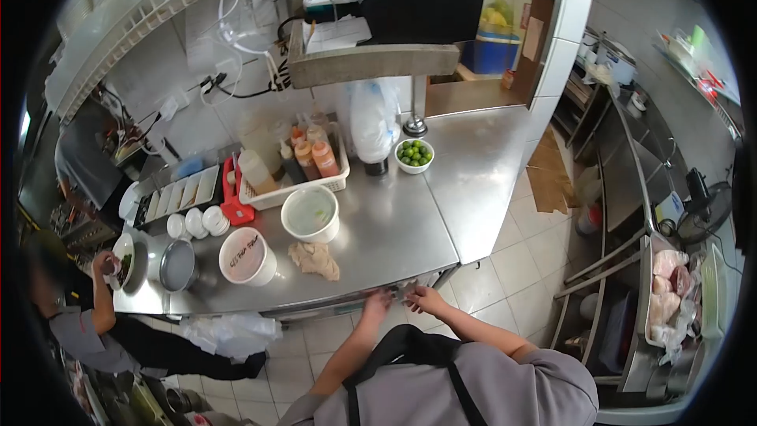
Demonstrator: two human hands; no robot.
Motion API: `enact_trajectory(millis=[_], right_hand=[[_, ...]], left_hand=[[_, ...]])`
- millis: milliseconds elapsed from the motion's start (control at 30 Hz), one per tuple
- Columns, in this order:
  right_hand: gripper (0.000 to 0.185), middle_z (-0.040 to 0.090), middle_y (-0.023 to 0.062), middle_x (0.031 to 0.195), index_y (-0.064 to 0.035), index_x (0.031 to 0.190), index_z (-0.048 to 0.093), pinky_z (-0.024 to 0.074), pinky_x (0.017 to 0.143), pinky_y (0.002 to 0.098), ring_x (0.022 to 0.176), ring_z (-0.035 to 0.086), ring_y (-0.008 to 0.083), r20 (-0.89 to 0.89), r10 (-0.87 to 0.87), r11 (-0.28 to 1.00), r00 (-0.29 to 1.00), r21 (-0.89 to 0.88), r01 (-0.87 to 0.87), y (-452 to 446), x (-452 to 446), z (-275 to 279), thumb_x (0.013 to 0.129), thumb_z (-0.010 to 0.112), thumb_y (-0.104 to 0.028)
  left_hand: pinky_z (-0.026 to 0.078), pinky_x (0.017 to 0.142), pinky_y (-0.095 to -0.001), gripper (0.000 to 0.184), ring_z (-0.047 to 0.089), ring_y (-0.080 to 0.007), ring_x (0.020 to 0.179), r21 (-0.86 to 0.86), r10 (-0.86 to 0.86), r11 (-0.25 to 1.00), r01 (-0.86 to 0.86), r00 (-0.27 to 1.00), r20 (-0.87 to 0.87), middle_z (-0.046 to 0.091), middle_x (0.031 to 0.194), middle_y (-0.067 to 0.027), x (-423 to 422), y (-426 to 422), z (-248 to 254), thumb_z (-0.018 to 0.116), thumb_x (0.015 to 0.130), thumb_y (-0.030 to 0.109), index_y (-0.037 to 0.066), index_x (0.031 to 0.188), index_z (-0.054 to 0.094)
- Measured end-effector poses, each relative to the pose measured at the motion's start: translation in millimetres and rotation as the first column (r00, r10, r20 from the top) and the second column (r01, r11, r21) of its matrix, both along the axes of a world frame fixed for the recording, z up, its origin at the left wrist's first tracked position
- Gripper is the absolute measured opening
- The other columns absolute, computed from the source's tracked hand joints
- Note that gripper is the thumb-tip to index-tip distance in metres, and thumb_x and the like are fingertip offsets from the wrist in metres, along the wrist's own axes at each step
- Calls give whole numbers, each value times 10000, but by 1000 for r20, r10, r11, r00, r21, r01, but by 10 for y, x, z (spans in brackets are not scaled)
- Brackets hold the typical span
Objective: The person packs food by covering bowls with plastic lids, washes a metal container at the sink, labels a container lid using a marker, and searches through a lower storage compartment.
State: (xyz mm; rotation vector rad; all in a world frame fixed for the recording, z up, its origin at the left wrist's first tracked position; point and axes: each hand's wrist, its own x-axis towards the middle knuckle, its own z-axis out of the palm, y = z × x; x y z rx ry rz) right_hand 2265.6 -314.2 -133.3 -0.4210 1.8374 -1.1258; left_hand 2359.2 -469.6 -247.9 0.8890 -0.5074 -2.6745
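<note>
Both hands are together at the front edge of the steel counter (386,229). My left hand (377,300) is blurred and partly turned away, so its fingers are hard to read. Close beside it, my right hand (425,300) has its fingers drawn in as if pinching. A small, pale, see-through patch shows between the hands, too unclear to name. On the counter nearest them lies a crumpled tan cloth (315,260). Behind the cloth stands a white tub of clear liquid (311,214), with a lidded tub with handwriting (246,256) to its left.
A basket (344,181) of sauce bottles and a bowl of green limes (415,156) stand farther back. Another person (87,331) works at the left by a plate of greens. A tray of raw meat (670,292) sits on the right-hand rack.
</note>
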Motion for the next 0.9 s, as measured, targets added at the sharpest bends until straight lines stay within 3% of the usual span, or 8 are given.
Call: enact_trajectory(millis=[267,333,400,500,633,767,800,900], right_hand=[[385,628,126,905,-10,992,588,480,707,353,825,606,238,-445,-129,978,886,93,189,734,-274,-144,807,567,-346],[522,606,135,1010,-24,1112,535,451,801,400,936,580,280,-69,-211,969,975,118,218,792,-320,-176,810,562,-449],[589,599,137,1002,-13,1137,503,465,787,400,914,590,279,557,-203,969,806,-2,246,814,-223,-136,803,558,-494],[589,578,124,1041,-32,1223,433,474,801,406,924,585,257,803,-132,845,581,-215,490,494,14,-81,836,526,-467],[549,589,144,1001,2,1234,412,489,768,370,938,583,228,604,-417,810,679,-92,579,242,153,-65,858,535,-378],[758,429,216,1263,5,1295,343,412,820,502,1068,506,318,-105,-13,994,994,105,24,374,-117,-528,813,487,-562],[790,393,219,1291,-16,1306,338,368,849,533,1117,452,335,20,-72,994,997,81,70,440,-125,-458,794,465,-604],[819,399,149,1318,-162,1346,321,201,964,587,1230,330,319,634,-170,985,754,75,158,606,-169,-279,741,426,-704]], left_hand=[[406,835,-307,348,527,-172,960,-698,-450,497,515,841,299,579,1043,-51,-614,644,463,607,789,245,62,1081,558],[396,849,-304,438,531,-189,957,-763,-527,321,562,775,349,586,1042,-68,-546,676,574,620,774,338,46,1095,559],[421,844,-318,460,554,-219,947,-495,-565,655,571,805,179,595,1025,-83,-478,806,658,541,815,418,48,1089,561],[463,824,-324,498,570,-231,944,144,-558,810,568,823,-104,590,1016,-111,-348,918,1042,433,873,454,30,1116,526],[469,799,-356,565,586,-247,902,30,-442,897,441,896,45,587,1014,-135,-332,893,778,404,873,502,5,1125,502],[463,789,-385,577,585,-265,900,-387,-411,709,589,792,452,591,1020,-135,-222,783,836,438,846,540,28,1097,525],[463,783,-391,576,588,-269,891,-494,-396,545,677,727,560,592,1015,-138,-178,705,887,441,846,538,29,1102,521],[407,885,-427,626,521,-245,1050,-72,-444,891,449,893,71,518,1176,-148,-179,703,969,515,822,510,14,1197,447]])
